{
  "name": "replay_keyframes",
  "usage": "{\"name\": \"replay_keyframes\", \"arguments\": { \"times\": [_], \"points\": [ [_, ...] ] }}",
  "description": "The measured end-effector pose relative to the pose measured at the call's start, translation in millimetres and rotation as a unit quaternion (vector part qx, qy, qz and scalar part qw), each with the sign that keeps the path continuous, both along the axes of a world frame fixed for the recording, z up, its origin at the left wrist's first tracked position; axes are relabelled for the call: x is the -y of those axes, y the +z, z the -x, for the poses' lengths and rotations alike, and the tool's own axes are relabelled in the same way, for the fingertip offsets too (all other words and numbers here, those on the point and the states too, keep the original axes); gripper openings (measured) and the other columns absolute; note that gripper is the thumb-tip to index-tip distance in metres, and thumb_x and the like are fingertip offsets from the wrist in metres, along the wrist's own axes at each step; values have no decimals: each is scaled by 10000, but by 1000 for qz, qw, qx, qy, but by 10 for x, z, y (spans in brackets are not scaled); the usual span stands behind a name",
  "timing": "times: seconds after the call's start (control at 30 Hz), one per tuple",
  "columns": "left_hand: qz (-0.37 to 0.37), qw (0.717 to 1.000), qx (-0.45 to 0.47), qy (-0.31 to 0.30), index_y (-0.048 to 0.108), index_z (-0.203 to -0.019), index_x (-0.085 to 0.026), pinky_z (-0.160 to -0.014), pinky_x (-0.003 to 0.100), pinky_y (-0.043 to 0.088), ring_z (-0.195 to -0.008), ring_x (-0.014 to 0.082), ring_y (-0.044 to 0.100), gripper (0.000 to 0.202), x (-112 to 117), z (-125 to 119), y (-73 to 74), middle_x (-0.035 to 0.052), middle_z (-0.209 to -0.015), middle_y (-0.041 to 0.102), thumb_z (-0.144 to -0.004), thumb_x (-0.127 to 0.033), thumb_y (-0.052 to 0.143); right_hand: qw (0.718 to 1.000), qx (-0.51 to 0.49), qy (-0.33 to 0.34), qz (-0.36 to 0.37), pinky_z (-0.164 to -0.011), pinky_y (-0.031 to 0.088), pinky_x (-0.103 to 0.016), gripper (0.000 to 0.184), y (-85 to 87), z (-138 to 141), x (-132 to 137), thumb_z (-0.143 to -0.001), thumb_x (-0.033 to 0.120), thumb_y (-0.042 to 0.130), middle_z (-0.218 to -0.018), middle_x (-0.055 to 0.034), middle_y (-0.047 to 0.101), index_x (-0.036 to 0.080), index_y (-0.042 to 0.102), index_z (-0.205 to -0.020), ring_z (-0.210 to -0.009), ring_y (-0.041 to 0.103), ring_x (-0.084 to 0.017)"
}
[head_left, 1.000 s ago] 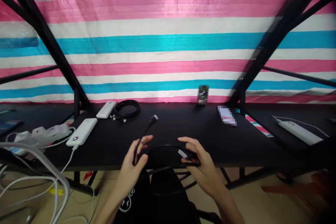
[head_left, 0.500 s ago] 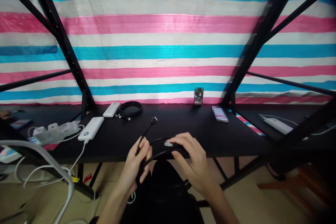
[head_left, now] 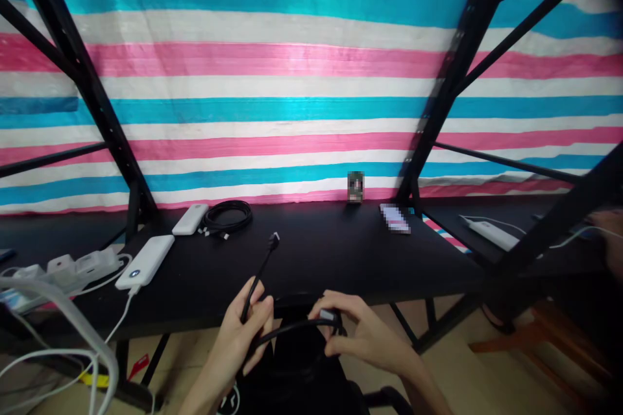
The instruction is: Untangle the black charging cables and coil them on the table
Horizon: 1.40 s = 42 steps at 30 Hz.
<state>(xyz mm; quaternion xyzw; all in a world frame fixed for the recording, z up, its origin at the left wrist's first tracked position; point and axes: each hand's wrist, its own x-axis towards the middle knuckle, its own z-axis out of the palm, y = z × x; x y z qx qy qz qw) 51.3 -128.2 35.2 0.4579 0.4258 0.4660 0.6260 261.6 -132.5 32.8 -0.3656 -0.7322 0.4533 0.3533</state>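
Observation:
A black cable (head_left: 296, 326) runs in loops between my two hands, over the front edge of the desk and my lap. My left hand (head_left: 243, 327) is closed round it, with one end and its plug (head_left: 274, 241) sticking up past the thumb. Curled round the other side of the loops, my right hand (head_left: 357, 331) grips the cable between thumb and fingers. A grey connector (head_left: 327, 316) shows at those fingertips. Part of the cable below the hands is lost against dark clothing.
On the black desk (head_left: 311, 253) lie a coiled black cable (head_left: 228, 215), two white power banks (head_left: 146, 260) and a blurred-out phone-like item (head_left: 395, 218). A small pixelated object (head_left: 355, 187) stands at the back. A power strip (head_left: 63, 272) with white plugs is left. Black frame posts flank the desk.
My right hand has lowered and closed its fingers on the cable loops and connector. My left hand still holds its end. The view has shifted slightly to the right.

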Motion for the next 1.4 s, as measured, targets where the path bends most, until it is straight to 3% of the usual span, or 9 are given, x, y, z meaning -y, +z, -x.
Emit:
{"name": "replay_keyframes", "arguments": {
  "times": [0.27,0.47,0.6,0.7,0.8,0.97,1.07,1.27,1.4],
  "points": [
    [97,995,3,23,473,-922,-213,-275,134,186,-250,31,271,487,-357,-87,-157,-104,-408,425,-658,-578,656,1000,-2,-20,16,-920,393,-323,314,-133,-191,-130,-936,466,329,-1074,-62,498,250,500,-1087,-1000,501,-185],
    [83,987,-6,137,568,-939,-197,-450,245,466,-498,167,602,462,-963,-16,-412,6,-623,636,-607,-466,743,996,7,-51,71,-977,358,-341,232,-180,-402,-506,-925,386,410,-1216,-78,430,270,425,-1125,-1138,441,-186],
    [55,993,5,106,589,-870,-158,-558,302,521,-643,211,650,395,-1385,57,-359,66,-759,668,-708,-515,638,985,-81,-83,131,-820,425,-325,187,-382,-595,-961,-931,412,401,-982,-43,501,238,460,-966,-819,539,-143],
    [-20,983,-76,164,584,-880,-170,-580,291,530,-703,205,656,376,-1663,50,-324,58,-913,649,-707,-497,650,940,-253,-146,178,-514,365,-235,232,-565,-701,-1354,-882,448,491,-801,20,433,233,409,-857,-522,395,-71],
    [-49,979,-125,152,574,-837,-161,-550,278,522,-666,188,646,348,-1890,-84,-426,47,-866,627,-706,-473,657,905,-330,-186,196,-454,251,-204,245,-631,-727,-1701,-822,396,608,-711,50,353,233,433,-879,-488,271,-54],
    [-52,991,-85,91,547,-878,-165,-672,305,532,-794,195,655,298,-2158,-476,-787,86,-1013,625,-722,-393,658,929,-273,-97,229,-445,210,-218,378,-487,-603,-2143,-841,461,562,-746,30,397,229,524,-1138,-483,246,-52],
    [-27,994,-76,79,528,-887,-141,-569,281,517,-735,187,649,318,-2259,-606,-925,118,-999,633,-746,-409,623,946,-239,-54,214,-477,266,-233,473,-479,-508,-2352,-873,514,481,-801,2,485,213,499,-1237,-501,344,-58],
    [-10,988,-80,132,493,-765,-151,-489,228,479,-738,178,619,288,-2300,-639,-972,56,-831,594,-737,-405,624,955,-186,-145,179,-459,304,-231,674,-809,-489,-2611,-859,626,358,-784,-41,586,102,456,-1272,-477,414,-73],
    [-84,969,-109,207,397,-668,-195,-554,220,469,-731,149,572,280,-2223,-636,-962,23,-759,557,-772,-367,592,962,-82,-239,108,-496,395,-246,616,-1026,-579,-2660,-814,555,487,-820,-46,611,107,497,-1236,-506,475,-92]
  ]
}}
